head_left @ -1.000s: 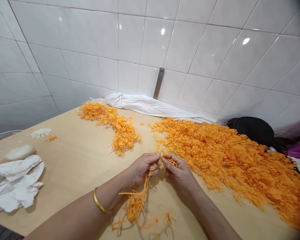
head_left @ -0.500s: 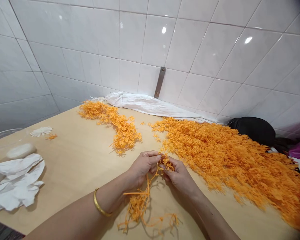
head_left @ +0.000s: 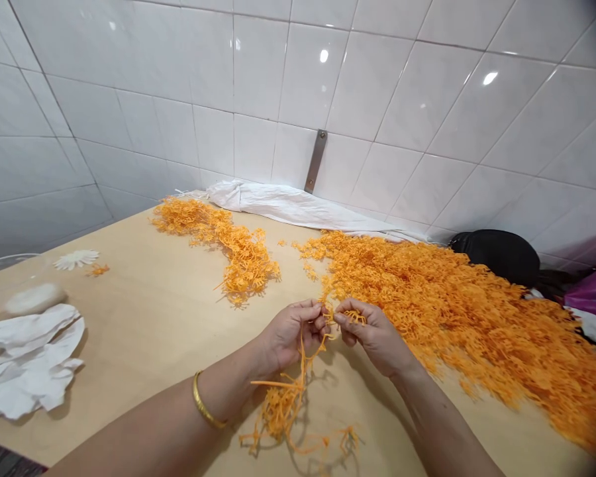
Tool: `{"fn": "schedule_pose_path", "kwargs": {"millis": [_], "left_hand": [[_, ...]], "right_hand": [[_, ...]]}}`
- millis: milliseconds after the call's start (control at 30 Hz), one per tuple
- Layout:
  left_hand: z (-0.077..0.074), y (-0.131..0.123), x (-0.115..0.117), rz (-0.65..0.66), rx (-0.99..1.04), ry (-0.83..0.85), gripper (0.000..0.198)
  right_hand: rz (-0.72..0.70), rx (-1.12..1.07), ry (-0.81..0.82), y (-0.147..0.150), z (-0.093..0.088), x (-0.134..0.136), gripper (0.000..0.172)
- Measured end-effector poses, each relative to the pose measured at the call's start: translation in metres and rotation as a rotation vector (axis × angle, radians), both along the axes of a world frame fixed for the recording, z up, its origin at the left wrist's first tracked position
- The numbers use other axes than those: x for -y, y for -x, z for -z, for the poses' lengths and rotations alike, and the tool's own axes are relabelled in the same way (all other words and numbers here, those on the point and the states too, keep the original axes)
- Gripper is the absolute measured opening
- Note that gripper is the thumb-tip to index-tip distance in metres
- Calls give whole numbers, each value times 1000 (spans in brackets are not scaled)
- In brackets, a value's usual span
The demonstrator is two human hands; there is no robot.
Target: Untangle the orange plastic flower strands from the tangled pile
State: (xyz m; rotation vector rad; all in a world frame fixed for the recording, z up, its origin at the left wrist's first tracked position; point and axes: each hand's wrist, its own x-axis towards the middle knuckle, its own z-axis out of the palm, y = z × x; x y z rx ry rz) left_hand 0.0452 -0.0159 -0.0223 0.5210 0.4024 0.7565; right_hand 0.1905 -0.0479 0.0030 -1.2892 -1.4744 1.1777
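Orange fringed strand (head_left: 283, 404) runs from the pinching fingertips of the left hand (head_left: 291, 334) and right hand (head_left: 372, 334), both partly closed on it, down onto the pale wooden tabletop (head_left: 144, 331). A large orange heap (head_left: 451, 305) lies just right of the right hand; a crumpled white cloth (head_left: 30, 361) lies well left.

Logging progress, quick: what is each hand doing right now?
Left hand: closed, pinching orange looped strands.
Right hand: closed, also pinching orange looped strands.

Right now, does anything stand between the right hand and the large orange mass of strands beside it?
Nothing visible does: the right hand pinches orange strands at its fingertips, and the large orange mass lies directly beyond it, with no object between them.
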Motion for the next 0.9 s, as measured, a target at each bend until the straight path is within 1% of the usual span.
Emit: {"fn": "schedule_pose_path", "kwargs": {"millis": [100, 167, 233, 300, 333, 433, 467, 533, 600, 633, 733, 800, 900], "left_hand": [[-5, 0, 1, 83, 119, 66, 10], [-9, 1, 1, 121, 184, 48, 10], [-12, 4, 1, 162, 232, 21, 10], [-13, 7, 0, 200, 267, 51, 12], [-13, 8, -1, 192, 285, 88, 13], [-7, 8, -5, 114, 284, 196, 19], [-5, 6, -6, 91, 249, 200, 19], [-1, 1, -6, 44, 120, 134, 17], [1, -2, -5, -34, -13, 23, 12], [1, -3, -4, -81, -64, -30, 11], [-1, 0, -3, -184, -154, -109, 14], [-2, 1, -1, -211, -186, -138, 15], [0, 1, 2, -187, -219, -224, 16]], "right_hand": [[-9, -378, 122, 5, 2, 0, 22], [-1, -529, 135, 10, 5, 1, 20], [-5, -614, 128, 13, 6, 3, 17], [-12, -674, 96, 10, 2, 6, 16], [-7, -714, 54, 7, -2, 7, 16], [60, -822, -119, -6, -14, 9, 18], [85, -812, -141, -9, -16, 9, 17], [130, -663, -66, -12, -14, 6, 15], [189, -454, 33, -11, -6, 3, 23], [220, -371, 54, -10, -2, 1, 27], [269, -219, 14, -7, 9, -2, 31], [273, -113, -3, -3, 12, -1, 34], [267, 22, -17, 6, 15, 2, 39]]}}
